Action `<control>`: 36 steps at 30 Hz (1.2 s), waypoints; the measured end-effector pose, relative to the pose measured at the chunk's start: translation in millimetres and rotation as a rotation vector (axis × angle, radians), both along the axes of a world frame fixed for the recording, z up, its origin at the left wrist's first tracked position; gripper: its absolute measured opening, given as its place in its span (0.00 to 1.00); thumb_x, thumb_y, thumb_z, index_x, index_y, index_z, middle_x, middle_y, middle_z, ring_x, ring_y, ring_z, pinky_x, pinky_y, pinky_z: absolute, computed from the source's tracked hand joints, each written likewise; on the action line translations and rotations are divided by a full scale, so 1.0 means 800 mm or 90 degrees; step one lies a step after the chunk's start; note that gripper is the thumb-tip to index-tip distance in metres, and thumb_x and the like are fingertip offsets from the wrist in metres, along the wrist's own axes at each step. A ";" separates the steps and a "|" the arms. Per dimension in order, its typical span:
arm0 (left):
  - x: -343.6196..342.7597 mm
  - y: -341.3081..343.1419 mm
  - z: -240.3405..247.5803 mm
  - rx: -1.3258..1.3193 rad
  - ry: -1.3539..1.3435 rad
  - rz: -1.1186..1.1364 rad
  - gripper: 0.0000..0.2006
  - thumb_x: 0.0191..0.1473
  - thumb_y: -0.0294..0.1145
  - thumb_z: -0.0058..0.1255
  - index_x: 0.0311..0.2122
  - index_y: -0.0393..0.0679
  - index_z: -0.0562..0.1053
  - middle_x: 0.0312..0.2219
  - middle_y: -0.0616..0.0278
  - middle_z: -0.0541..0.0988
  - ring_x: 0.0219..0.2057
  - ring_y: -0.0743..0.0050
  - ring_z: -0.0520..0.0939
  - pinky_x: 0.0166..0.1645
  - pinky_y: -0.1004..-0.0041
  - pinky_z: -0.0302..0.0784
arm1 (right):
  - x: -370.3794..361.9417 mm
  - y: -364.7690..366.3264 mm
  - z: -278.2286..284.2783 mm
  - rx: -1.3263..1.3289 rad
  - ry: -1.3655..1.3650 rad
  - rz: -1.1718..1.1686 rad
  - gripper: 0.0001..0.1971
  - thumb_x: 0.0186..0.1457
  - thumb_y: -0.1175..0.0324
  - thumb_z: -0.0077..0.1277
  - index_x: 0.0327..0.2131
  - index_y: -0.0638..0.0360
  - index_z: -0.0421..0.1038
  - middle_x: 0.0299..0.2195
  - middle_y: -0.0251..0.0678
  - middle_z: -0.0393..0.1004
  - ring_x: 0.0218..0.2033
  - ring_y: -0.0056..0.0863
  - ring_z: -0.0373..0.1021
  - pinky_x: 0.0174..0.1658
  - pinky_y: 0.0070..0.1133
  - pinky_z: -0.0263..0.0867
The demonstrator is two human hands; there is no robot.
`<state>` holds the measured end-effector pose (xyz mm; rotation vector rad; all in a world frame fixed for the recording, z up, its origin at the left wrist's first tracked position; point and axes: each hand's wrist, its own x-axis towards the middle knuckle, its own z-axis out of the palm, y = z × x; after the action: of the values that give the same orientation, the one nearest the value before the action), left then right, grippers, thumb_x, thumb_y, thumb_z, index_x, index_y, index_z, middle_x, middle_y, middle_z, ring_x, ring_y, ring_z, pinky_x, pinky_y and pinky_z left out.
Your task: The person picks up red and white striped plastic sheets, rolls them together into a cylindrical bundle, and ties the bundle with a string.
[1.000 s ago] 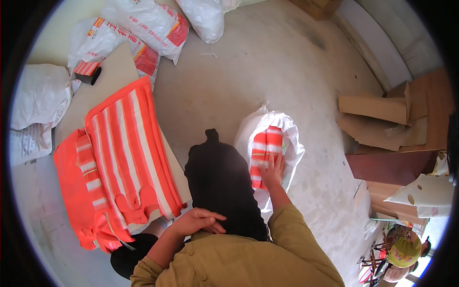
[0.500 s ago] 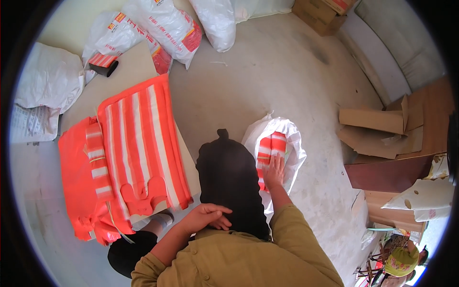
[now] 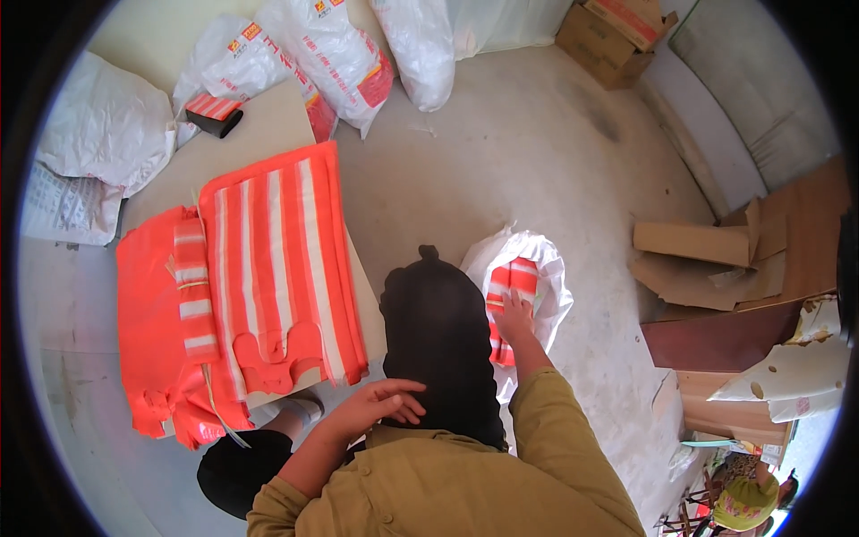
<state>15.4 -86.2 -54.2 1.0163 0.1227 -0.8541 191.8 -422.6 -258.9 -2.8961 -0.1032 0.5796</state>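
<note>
Inside a white sack (image 3: 557, 309) to the right of my legs lie bundles of red-and-white striped plastic bags (image 3: 522, 276). My right hand (image 3: 514, 318) reaches into the sack's mouth and rests on these bundles, fingers extended and slightly bent. Near my lap, against the black cloth over my leg (image 3: 434, 349), my left hand (image 3: 394, 403) is held with loose fingers apart and nothing in them. On a board to the left lies a flat stack of striped carrier bags (image 3: 273, 259), with cut-out handles toward me. A folded, tied red bundle (image 3: 157, 313) overlaps its left side.
Several filled white sacks (image 3: 335, 67) stand along the back wall. A small black item with a striped top (image 3: 213, 112) sits on the board's far end. Cardboard boxes (image 3: 608, 40) are at the far right, opened cardboard (image 3: 693, 242) nearer. Another person (image 3: 747, 501) is at lower right.
My right hand's fingers have bent a little on the bundles in the sack. My left hand's fingers have spread slightly. The whole view has shifted a little.
</note>
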 end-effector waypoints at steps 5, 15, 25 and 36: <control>-0.018 0.050 0.010 0.073 -0.153 0.149 0.20 0.63 0.37 0.46 0.57 0.40 0.68 0.41 0.56 0.80 0.42 0.70 0.81 0.48 0.73 0.74 | -0.021 0.020 0.012 0.008 -0.037 0.038 0.31 0.59 0.54 0.47 0.64 0.51 0.56 0.68 0.37 0.48 0.67 0.49 0.45 0.67 0.37 0.47; -0.048 0.184 0.011 1.211 -0.568 0.276 0.29 0.49 0.35 0.58 0.58 0.43 0.68 0.55 0.46 0.71 0.57 0.44 0.70 0.61 0.56 0.64 | -0.007 0.020 0.043 0.306 -0.264 -0.095 0.18 0.60 0.65 0.46 0.51 0.63 0.69 0.52 0.49 0.70 0.58 0.48 0.62 0.63 0.37 0.55; -0.058 0.200 -0.019 1.236 -0.503 0.236 0.30 0.54 0.49 0.50 0.61 0.52 0.65 0.64 0.54 0.61 0.66 0.52 0.58 0.66 0.51 0.54 | -0.010 0.215 0.302 0.623 -0.346 0.134 0.24 0.61 0.70 0.44 0.60 0.66 0.59 0.61 0.50 0.59 0.64 0.45 0.55 0.65 0.33 0.51; -0.060 0.197 -0.025 1.217 -0.520 0.232 0.30 0.53 0.49 0.52 0.61 0.52 0.66 0.63 0.55 0.62 0.65 0.52 0.59 0.66 0.52 0.54 | -0.128 0.371 0.231 0.291 -0.224 0.702 0.32 0.53 0.56 0.55 0.60 0.57 0.61 0.63 0.46 0.56 0.66 0.44 0.50 0.66 0.39 0.48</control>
<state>-32.9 71.5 -73.9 2.8957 0.4332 0.3743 89.4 -126.1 -74.4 -2.2263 -1.6670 0.1095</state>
